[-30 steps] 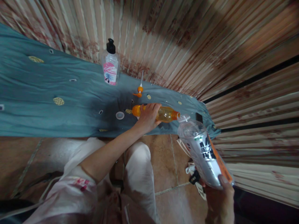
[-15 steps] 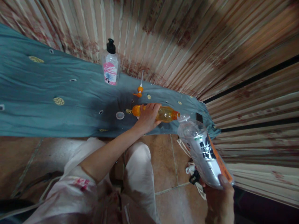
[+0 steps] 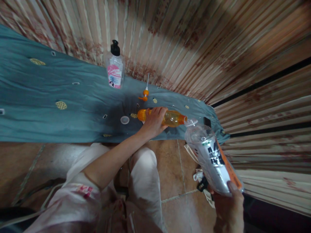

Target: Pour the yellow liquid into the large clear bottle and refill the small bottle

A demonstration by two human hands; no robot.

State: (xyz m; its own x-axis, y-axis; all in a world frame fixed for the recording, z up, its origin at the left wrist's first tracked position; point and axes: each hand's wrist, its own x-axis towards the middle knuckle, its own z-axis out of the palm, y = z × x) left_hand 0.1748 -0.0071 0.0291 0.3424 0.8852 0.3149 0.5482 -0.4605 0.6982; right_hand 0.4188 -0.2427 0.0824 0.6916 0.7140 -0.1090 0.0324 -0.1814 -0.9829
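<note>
My left hand grips an orange bottle that lies tilted sideways over the blue cloth. Its open neck points right and meets the spout of a silver refill pouch with black lettering. My right hand holds that pouch by its lower end, spout aimed up-left at the bottle's mouth. The pouch's upper part looks clear and slack.
A clear pump bottle with a pink label stands on the cloth near the curtain. An orange pump head and a small round cap lie on the cloth. A small black object sits by the cloth's right end. Tiled floor below.
</note>
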